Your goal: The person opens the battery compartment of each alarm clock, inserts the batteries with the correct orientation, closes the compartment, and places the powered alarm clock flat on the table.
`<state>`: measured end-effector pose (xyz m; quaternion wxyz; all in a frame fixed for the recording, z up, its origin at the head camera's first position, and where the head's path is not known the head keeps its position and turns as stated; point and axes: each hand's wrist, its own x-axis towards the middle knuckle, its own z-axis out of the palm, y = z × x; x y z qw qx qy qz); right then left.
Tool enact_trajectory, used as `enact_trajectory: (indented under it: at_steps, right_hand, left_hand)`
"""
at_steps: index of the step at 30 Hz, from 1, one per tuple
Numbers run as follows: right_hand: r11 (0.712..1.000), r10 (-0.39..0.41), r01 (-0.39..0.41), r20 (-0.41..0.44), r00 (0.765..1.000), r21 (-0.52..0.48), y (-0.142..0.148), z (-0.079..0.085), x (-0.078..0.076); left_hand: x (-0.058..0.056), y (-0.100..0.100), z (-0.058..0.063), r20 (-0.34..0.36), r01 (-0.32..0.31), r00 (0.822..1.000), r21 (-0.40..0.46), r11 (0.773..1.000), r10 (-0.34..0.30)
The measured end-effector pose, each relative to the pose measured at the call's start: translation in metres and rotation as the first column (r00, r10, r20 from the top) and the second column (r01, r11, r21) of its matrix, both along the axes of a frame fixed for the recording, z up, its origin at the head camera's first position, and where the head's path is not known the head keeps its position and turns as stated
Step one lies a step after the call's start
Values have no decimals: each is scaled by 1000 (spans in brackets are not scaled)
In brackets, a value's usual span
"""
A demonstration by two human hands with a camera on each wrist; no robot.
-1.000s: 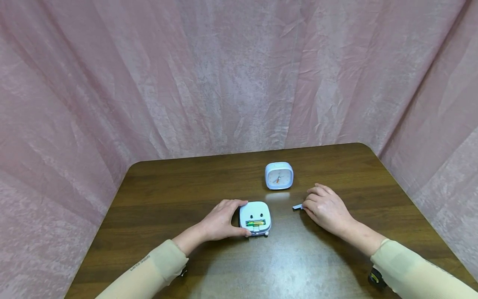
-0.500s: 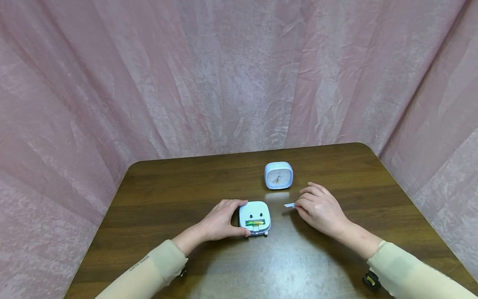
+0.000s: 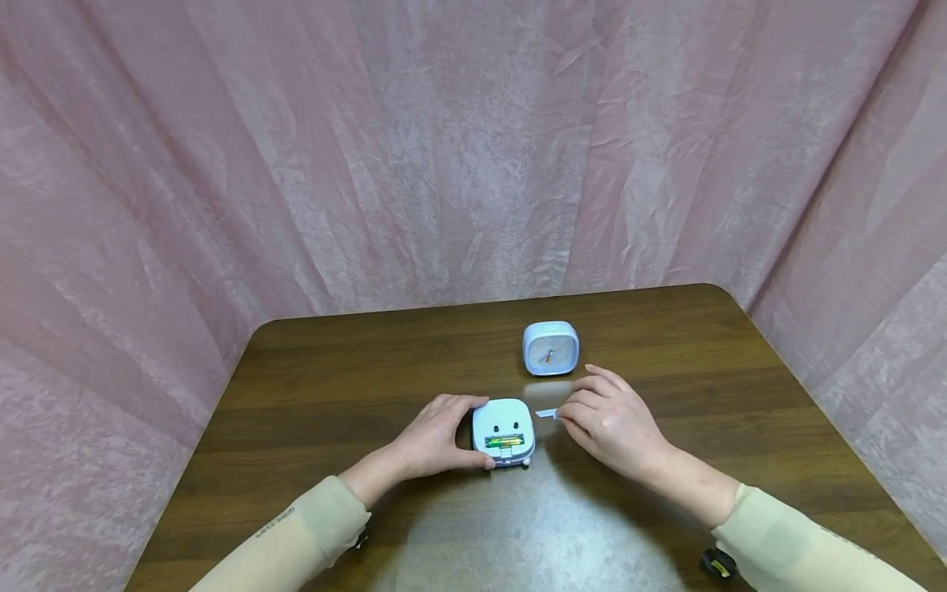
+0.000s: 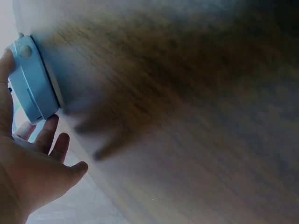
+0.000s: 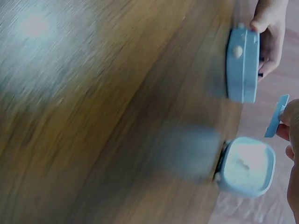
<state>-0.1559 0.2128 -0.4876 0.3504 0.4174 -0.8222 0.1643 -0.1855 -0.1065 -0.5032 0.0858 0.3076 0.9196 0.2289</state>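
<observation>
A pale blue alarm clock (image 3: 506, 411) lies face down on the table, its back up and its battery compartment uncovered. One green and gold battery (image 3: 505, 442) sits in that slot. My left hand (image 3: 438, 438) grips the clock's left side, thumb at the near edge and fingers at the far edge; the left wrist view shows the clock's side (image 4: 35, 84) between them. Just right of the clock, my right hand (image 3: 612, 423) pinches a small pale blue battery cover (image 3: 546, 413) between thumb and fingers. In the right wrist view the cover (image 5: 278, 115) is held above the table.
A second pale blue alarm clock (image 3: 551, 349) stands upright behind, facing forward, close to the right hand's fingers. The brown wooden table (image 3: 355, 362) has rounded far corners. Pink curtains (image 3: 444, 148) hang behind it and at the sides.
My right hand has moved left with the battery cover, from well right of the face-down clock to close beside it. The left hand keeps its grip on the clock.
</observation>
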Motion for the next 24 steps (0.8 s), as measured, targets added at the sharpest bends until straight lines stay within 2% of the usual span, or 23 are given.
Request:
enact_trajectory:
  at_steps: [12,19,24]
  right_hand:
    - [995,96,-93,-94,991,39,-35,5,6]
    - [987,128,-116,-111,986,111,-52,-1,10]
    - [985,141,-126,-125,982,121,-62,-5,10]
  left_hand:
    - [-2,-2,-3,-25,20,999,2,1000,-20]
    - [-1,-2,-4,-25,27,999,15,1000,-26]
    - [-1,-3,-4,-26,29,999,19,999,-28]
